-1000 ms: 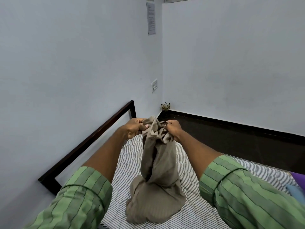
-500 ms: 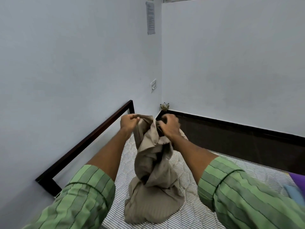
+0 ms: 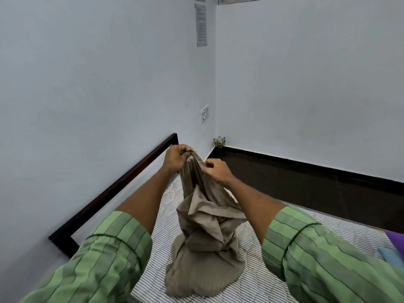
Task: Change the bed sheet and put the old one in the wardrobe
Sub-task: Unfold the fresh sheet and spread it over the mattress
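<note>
A taupe bed sheet (image 3: 203,243) with a faint woven stripe stands bunched in a rumpled column on the mattress (image 3: 273,287), its lower mass heaped on the striped ticking and its upper part drawn up into a narrow gathered neck between the person's two hands. The left hand (image 3: 176,159) grips the very top of that neck, fingers curled over the cloth and knuckles turned toward the wall, so that the fabric hangs straight down from its fist. The right hand (image 3: 215,171) sits a little lower and just beside it, thumb and fingers pinching a fold of the same gathered cloth; the fingers are bent tight, with none spread. Both hands are closed on the sheet and nearly touching each other across it. The forearms reach forward from rolled green striped sleeves (image 3: 105,259), which fill the lower corners of the view.

The mattress is covered in a white fabric with thin dark lines and lies inside a dark bed frame (image 3: 113,189) whose rail runs along the pale blue wall (image 3: 87,95) on the left. At the mattress's right edge a purple and blue cloth (image 3: 394,243) shows in part. Beyond the bed is a dark floor (image 3: 295,184), with a small lotus-shaped holder (image 3: 219,141) set in the corner. A switch plate (image 3: 204,113) and a printed paper notice (image 3: 201,24) are fixed to the left wall.
</note>
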Action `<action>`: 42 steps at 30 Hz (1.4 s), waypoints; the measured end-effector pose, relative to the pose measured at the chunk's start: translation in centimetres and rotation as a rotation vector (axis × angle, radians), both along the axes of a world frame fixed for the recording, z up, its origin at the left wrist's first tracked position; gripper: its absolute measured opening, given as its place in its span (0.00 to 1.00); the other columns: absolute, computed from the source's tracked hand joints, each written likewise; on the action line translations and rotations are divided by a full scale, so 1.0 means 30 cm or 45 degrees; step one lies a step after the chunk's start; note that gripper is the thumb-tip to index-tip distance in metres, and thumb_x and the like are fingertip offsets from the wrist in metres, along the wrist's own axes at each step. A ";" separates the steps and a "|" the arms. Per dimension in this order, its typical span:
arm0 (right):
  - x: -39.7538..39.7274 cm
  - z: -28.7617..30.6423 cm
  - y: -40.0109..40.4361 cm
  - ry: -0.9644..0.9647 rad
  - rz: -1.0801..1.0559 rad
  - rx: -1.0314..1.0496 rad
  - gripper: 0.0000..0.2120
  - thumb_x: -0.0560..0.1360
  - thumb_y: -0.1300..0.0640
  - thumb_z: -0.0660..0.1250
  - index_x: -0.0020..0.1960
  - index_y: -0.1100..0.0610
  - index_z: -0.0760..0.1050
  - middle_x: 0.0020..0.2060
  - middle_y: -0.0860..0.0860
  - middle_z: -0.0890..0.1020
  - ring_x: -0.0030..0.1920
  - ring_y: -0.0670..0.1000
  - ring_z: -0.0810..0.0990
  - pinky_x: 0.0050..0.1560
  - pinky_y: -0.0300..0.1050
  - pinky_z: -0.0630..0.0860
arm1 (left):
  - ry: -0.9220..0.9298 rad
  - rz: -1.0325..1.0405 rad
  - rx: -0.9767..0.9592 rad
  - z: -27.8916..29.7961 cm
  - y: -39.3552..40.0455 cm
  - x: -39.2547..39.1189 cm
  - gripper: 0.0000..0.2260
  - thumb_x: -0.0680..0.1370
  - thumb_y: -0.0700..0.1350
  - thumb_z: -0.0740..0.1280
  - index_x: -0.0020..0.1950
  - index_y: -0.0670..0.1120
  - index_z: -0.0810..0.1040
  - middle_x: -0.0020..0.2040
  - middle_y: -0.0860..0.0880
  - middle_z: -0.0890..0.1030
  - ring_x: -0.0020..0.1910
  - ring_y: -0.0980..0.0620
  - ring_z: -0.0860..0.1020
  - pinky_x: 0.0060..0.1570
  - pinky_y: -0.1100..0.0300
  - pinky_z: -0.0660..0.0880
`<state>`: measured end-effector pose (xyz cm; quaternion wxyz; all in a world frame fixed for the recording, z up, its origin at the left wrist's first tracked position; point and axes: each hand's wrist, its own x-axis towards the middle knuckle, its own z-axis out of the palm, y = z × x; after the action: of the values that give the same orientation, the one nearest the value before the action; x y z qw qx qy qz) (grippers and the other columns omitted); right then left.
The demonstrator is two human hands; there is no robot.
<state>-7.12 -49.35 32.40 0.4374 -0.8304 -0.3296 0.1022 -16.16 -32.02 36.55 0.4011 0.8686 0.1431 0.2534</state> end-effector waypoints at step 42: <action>0.055 0.420 -0.146 1.323 0.300 0.876 0.12 0.77 0.56 0.69 0.56 0.62 0.81 0.46 0.59 0.86 0.46 0.56 0.86 0.53 0.53 0.82 | 0.721 0.257 0.393 -0.020 -0.127 0.096 0.10 0.76 0.46 0.66 0.53 0.42 0.80 0.50 0.44 0.83 0.51 0.40 0.82 0.50 0.52 0.79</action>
<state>-5.47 -53.74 44.99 0.7679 -0.4426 -0.1775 0.4277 -13.29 -35.83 35.95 0.1822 0.9364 0.2939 0.0592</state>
